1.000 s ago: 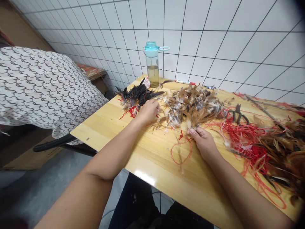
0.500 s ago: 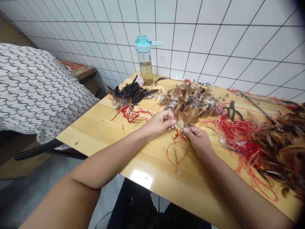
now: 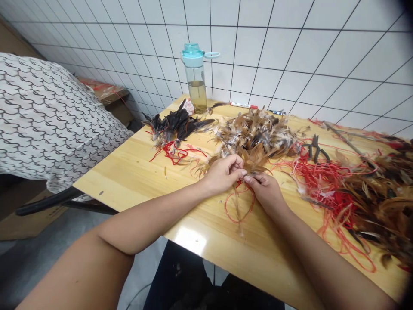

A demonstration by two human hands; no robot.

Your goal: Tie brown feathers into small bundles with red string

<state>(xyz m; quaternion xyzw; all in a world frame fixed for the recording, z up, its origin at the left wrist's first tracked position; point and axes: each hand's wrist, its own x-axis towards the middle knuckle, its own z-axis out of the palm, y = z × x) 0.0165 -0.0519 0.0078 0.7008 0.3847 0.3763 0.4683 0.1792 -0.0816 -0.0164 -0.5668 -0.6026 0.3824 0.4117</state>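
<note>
My left hand point(image 3: 225, 173) is closed in a pinch at the base of some brown feathers point(image 3: 253, 160). Right beside it, thumb and fingertips of my right hand point(image 3: 267, 190) pinch the same feathers' base, and the two thumbs almost touch. What lies exactly between the fingertips is largely hidden. Below the hands a thin red string point(image 3: 239, 221) hangs in a loop over the wooden table point(image 3: 206, 211). A large heap of brown and white feathers point(image 3: 251, 129) lies just behind the hands.
Black feathers point(image 3: 177, 125) lie at the left with red string. Behind them stands a water bottle point(image 3: 197, 88). Black-handled pliers point(image 3: 314, 150), tangled red string point(image 3: 335, 185) and dark brown feathers point(image 3: 387, 202) lie to the right. A red-capped marker point(image 3: 243, 105) rests by the tiled wall.
My left hand has moved a little right and down, up against my right fingertips. The white tip that showed at its fingers is now covered. My right hand has barely moved.
</note>
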